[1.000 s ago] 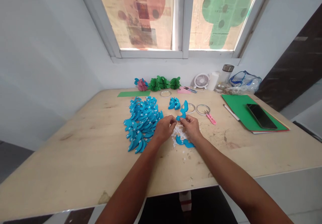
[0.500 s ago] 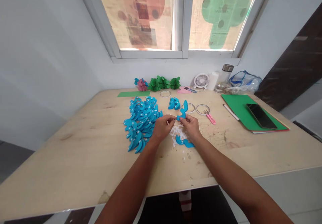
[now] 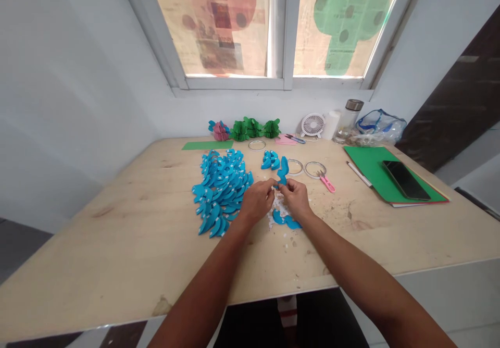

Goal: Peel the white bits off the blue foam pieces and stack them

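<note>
A wavy blue paper piece [image 3: 283,166] stands up between my hands, in the middle of the table. My right hand [image 3: 296,199] pinches its lower end between thumb and fingers. Pressed against the same end from the left are the closed fingertips of my left hand [image 3: 258,200], which hide part of the paper. Below them lie another blue paper piece [image 3: 292,223] and a scatter of small white paper bits [image 3: 286,235]. Left of my left hand spreads a big pile of blue paper pieces [image 3: 221,186], many with white tabs. A smaller blue stack [image 3: 270,160] sits behind my hands.
Tape rolls [image 3: 314,170] and pink-handled snips [image 3: 327,182] lie right of my hands. Further right, a phone [image 3: 405,180] rests on green sheets [image 3: 367,163]. Green paper shapes [image 3: 253,128], a small fan [image 3: 313,125] and a glass bottle [image 3: 349,121] line the wall.
My left hand has turned and shifted slightly, its fingertips now over the paper's lower end. The upright blue piece has tilted a little left.
</note>
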A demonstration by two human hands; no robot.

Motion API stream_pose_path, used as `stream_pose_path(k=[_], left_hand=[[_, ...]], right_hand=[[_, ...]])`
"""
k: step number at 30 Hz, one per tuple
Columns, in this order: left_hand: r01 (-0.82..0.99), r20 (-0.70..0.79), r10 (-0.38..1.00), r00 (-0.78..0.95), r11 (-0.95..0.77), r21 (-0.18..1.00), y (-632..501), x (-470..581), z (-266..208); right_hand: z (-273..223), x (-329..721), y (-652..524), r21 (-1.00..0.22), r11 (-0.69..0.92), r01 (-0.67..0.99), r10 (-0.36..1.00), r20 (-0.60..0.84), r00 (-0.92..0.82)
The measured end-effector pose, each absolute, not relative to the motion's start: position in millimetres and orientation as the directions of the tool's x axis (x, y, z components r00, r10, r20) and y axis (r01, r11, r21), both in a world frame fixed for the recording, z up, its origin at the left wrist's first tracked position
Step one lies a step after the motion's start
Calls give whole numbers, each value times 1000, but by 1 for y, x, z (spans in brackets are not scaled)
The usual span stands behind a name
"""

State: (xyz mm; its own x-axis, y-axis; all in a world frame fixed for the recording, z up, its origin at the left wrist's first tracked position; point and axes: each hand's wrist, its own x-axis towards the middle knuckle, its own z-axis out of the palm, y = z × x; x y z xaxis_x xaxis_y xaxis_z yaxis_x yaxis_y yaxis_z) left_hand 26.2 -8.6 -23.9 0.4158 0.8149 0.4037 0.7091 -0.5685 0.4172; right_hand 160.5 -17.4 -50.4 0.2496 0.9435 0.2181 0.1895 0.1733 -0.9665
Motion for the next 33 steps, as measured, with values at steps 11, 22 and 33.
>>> stream_pose_path(k=[11,22,33], left_hand=[[678,317,850,420,-526,513,-13,26,-16],[88,145,966,213,-167,982,-8,25,-14],[1,86,996,22,-86,996,2,18,-15]], right_hand=[[-49,161,-19,-949,192,252,944,249,218],[-50,157,-19,-958,184,219,960,223,167],[-51,154,-20,-986,145,84,986,151,70]])
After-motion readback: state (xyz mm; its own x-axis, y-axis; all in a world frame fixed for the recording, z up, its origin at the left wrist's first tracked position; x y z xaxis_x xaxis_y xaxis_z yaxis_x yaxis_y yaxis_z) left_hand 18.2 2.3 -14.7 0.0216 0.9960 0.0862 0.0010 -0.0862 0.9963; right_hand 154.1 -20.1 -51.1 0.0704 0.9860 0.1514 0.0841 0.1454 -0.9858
